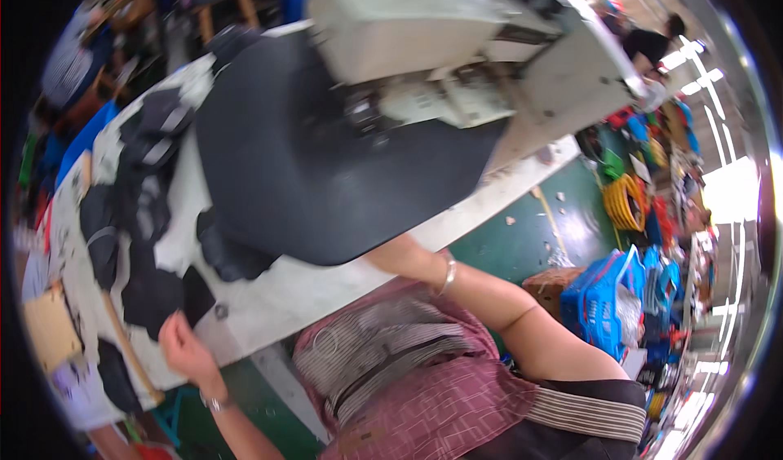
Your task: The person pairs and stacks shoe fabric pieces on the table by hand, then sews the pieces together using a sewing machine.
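Observation:
A large, smooth dark-grey sheet [277,166] with rounded edges spreads around the sewing machine [408,28] and under its needle area. My right hand [395,256] reaches beneath the sheet's near edge, which hides its fingers. To the left, my left hand [186,347] is over the table's near edge with its fingers curled together. Its fingertips are beside a dark cut piece [153,297], and motion blur hides whether they pinch anything.
Several dark pieces [147,191] are heaped along the white table [261,305] on the left. A wooden strip [130,350] lies near the left end. On the green floor [522,223] at right stand a blue basket [599,297] and a yellow basket [624,203]. Other people are farther off.

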`<move>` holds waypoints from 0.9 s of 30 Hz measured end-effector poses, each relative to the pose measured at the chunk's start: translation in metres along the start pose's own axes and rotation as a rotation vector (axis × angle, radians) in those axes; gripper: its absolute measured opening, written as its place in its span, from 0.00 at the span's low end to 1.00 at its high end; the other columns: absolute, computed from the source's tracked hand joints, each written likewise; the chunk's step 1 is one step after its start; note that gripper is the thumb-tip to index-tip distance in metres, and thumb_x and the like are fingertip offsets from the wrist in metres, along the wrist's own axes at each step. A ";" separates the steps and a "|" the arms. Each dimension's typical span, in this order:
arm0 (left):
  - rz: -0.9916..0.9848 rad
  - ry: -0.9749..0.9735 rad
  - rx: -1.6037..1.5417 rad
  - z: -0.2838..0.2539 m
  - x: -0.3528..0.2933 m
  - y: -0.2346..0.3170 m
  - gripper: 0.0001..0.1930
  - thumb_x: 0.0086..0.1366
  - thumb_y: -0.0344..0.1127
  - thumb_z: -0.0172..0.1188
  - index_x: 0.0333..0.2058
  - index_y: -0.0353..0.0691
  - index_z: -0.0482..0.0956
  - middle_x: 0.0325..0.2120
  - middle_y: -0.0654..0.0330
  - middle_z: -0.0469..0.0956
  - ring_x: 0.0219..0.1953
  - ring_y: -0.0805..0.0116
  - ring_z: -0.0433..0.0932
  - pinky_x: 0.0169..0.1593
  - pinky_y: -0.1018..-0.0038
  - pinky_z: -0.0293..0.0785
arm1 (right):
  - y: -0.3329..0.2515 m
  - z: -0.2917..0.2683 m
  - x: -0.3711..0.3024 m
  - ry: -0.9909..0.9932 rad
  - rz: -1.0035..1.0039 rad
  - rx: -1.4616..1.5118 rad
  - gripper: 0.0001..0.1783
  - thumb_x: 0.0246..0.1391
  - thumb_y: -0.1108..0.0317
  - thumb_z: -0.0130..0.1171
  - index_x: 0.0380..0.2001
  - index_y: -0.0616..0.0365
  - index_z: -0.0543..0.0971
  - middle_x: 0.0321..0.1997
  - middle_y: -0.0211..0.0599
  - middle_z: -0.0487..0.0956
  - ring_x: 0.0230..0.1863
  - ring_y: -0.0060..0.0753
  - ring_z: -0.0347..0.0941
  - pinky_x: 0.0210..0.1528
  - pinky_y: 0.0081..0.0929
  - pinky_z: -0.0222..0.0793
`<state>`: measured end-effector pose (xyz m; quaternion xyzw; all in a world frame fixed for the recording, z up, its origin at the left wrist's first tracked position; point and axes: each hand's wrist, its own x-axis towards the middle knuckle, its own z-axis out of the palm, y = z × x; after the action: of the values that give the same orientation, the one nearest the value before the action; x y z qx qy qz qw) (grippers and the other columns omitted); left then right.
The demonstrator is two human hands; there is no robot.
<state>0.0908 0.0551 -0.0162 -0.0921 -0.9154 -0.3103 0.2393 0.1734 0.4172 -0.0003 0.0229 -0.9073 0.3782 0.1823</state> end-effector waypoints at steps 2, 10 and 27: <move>0.196 0.149 0.097 -0.010 -0.005 0.038 0.05 0.61 0.24 0.57 0.36 0.28 0.77 0.33 0.49 0.79 0.35 0.54 0.78 0.41 0.66 0.74 | -0.010 -0.013 0.003 0.152 -0.079 -0.120 0.08 0.48 0.74 0.59 0.33 0.64 0.77 0.25 0.41 0.77 0.28 0.39 0.77 0.34 0.34 0.72; 0.118 -0.509 -0.463 0.017 -0.064 0.100 0.18 0.47 0.27 0.58 0.41 0.36 0.75 0.37 0.53 0.76 0.40 0.55 0.76 0.45 0.67 0.72 | -0.054 -0.041 -0.004 -0.404 0.209 0.781 0.14 0.48 0.72 0.60 0.41 0.63 0.79 0.28 0.41 0.81 0.28 0.27 0.79 0.32 0.24 0.74; 0.995 -0.274 -0.172 -0.047 -0.045 0.144 0.09 0.57 0.28 0.55 0.37 0.36 0.79 0.33 0.54 0.80 0.34 0.65 0.78 0.34 0.75 0.75 | -0.071 -0.011 -0.023 -0.354 0.842 1.468 0.06 0.56 0.70 0.57 0.34 0.62 0.77 0.39 0.37 0.76 0.31 0.23 0.74 0.34 0.20 0.74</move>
<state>0.1935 0.1396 0.0695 -0.5747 -0.7552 -0.2183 0.2274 0.2113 0.3725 0.0470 -0.1448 -0.3813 0.8955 -0.1779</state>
